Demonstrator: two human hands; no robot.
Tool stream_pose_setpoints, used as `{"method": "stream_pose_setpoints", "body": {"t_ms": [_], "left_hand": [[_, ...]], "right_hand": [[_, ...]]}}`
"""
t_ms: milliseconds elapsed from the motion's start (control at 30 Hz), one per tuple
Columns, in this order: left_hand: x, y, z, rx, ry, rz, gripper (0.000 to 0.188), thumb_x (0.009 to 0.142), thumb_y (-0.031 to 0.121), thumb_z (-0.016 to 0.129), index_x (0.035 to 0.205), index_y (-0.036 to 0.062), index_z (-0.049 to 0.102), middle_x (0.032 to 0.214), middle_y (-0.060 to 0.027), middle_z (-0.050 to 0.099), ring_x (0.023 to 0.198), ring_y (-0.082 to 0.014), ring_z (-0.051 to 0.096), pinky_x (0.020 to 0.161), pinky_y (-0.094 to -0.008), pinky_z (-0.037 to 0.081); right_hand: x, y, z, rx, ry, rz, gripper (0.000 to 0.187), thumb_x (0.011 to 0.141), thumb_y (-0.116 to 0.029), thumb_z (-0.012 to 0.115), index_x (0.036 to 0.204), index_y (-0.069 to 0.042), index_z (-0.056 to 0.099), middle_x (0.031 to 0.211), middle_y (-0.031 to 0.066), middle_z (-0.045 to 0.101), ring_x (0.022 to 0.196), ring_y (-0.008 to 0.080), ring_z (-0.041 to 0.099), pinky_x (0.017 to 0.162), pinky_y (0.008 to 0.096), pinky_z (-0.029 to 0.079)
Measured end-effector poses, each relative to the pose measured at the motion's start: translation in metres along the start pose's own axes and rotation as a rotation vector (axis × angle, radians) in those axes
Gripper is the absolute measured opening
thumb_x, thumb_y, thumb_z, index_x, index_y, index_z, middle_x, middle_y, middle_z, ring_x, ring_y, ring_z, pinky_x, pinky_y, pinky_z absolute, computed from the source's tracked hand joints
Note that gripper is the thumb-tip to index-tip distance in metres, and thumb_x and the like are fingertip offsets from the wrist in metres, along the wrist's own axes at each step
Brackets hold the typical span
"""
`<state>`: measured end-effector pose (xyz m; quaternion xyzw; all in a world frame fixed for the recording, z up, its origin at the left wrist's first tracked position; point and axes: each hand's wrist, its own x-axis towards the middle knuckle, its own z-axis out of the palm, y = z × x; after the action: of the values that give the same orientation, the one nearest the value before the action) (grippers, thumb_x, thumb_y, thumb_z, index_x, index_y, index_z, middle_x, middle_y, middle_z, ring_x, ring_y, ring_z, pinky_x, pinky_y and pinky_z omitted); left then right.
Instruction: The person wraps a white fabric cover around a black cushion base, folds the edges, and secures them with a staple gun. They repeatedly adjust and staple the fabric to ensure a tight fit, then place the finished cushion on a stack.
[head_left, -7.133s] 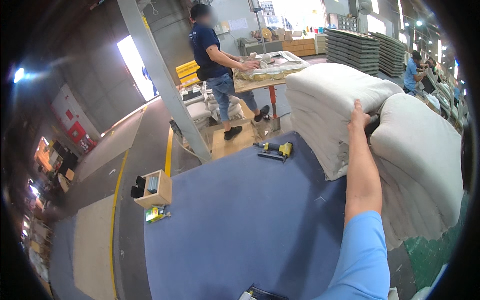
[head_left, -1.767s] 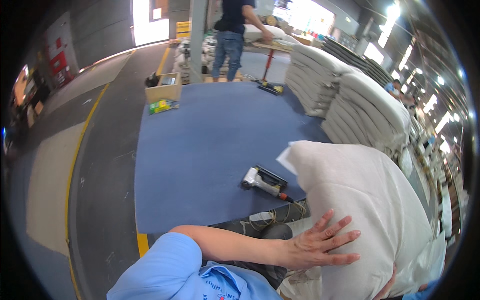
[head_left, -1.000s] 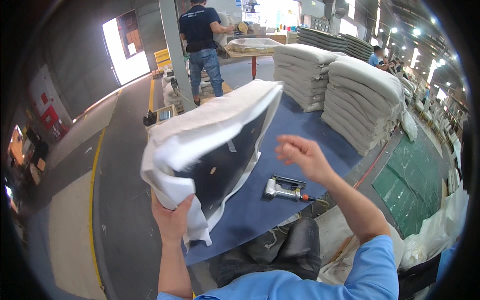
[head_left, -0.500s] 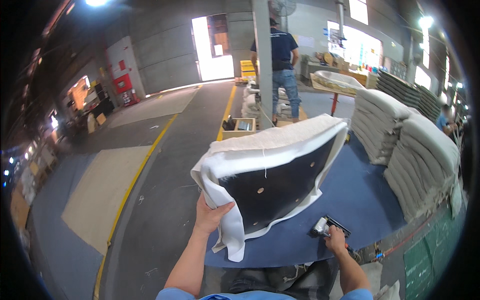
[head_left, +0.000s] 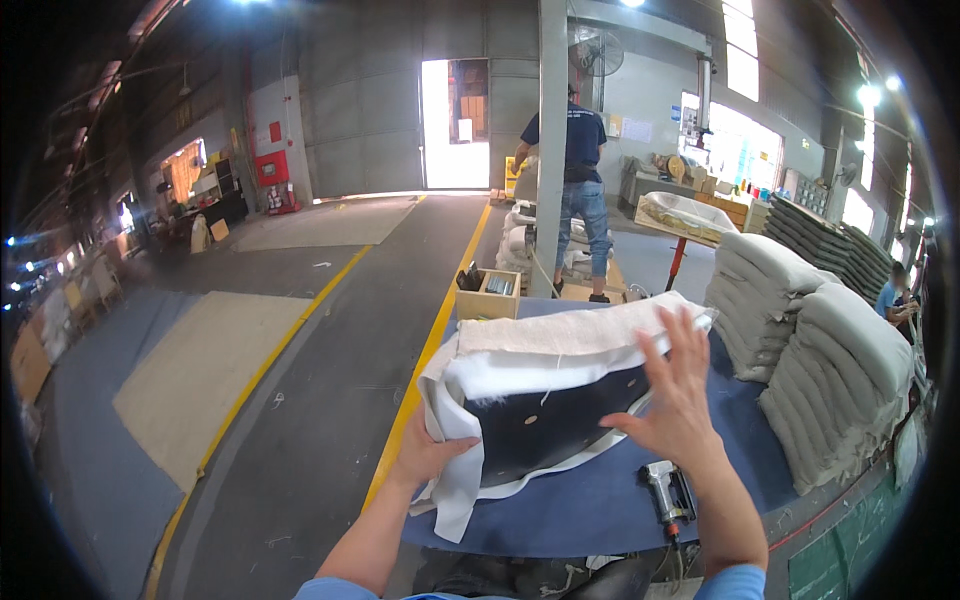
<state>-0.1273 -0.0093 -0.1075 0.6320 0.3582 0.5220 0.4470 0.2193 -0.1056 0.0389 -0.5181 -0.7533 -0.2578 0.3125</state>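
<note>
Your right hand [head_left: 672,400] has come up off the staple gun [head_left: 668,492]: half a second ago it was down on the tool, now it's raised with fingers [head_left: 668,345] spread, palm against the near face of the cushion [head_left: 560,395]. The gun now lies just below that wrist, untouched. The cushion has dropped lower and sits flatter than before, its black underside facing you. Your left hand [head_left: 425,455] has slid down to the white fabric at the cushion's lower left corner, thumb over the edge.
</note>
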Motion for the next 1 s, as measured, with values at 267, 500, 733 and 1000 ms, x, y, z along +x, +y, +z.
{"method": "stream_pose_setpoints", "body": {"t_ms": [267, 500, 733, 1000], "left_hand": [[-0.033, 0.021, 0.032, -0.170, -0.078, 0.076, 0.080, 0.078, 0.002, 0.092, 0.149, 0.0071, 0.055, 0.131, -0.0033, 0.068, 0.119, -0.0158, 0.065, 0.104, -0.0358, 0.053], [-0.039, 0.089, 0.031, -0.135, -0.064, 0.114, 0.082, 0.080, 0.002, 0.093, 0.151, 0.0065, 0.053, 0.131, -0.0058, 0.068, 0.121, -0.0174, 0.065, 0.105, -0.0362, 0.054], [-0.015, 0.090, 0.011, 0.021, -0.089, -0.006, 0.089, 0.078, 0.015, 0.095, 0.154, 0.0038, 0.049, 0.131, -0.0118, 0.069, 0.122, -0.0229, 0.067, 0.107, -0.0397, 0.053], [0.004, 0.105, 0.043, 0.289, 0.099, 0.599, 0.115, 0.079, 0.019, 0.096, 0.165, 0.0027, 0.021, 0.156, -0.0212, 0.044, 0.144, -0.0306, 0.049, 0.121, -0.0458, 0.039]], "right_hand": [[0.058, -0.009, 0.009, 0.177, -0.504, -0.229, 0.104, 0.067, -0.019, 0.092, 0.160, -0.016, 0.045, 0.121, 0.0138, 0.068, 0.121, 0.0372, 0.063, 0.117, 0.0544, 0.039], [0.064, -0.013, -0.039, 0.266, -0.410, -0.211, 0.092, 0.070, -0.018, 0.093, 0.153, -0.015, 0.053, 0.122, 0.0166, 0.069, 0.121, 0.0382, 0.064, 0.108, 0.0507, 0.045], [0.063, -0.009, -0.014, 0.394, -0.437, -0.079, 0.099, 0.071, -0.032, 0.097, 0.155, -0.012, 0.049, 0.142, 0.0221, 0.064, 0.136, 0.0421, 0.058, 0.115, 0.0515, 0.043], [0.052, -0.012, 0.015, 0.318, -0.177, -0.011, 0.102, 0.068, -0.035, 0.098, 0.156, -0.015, 0.050, 0.139, 0.0217, 0.059, 0.135, 0.0438, 0.054, 0.117, 0.0530, 0.040]]}}
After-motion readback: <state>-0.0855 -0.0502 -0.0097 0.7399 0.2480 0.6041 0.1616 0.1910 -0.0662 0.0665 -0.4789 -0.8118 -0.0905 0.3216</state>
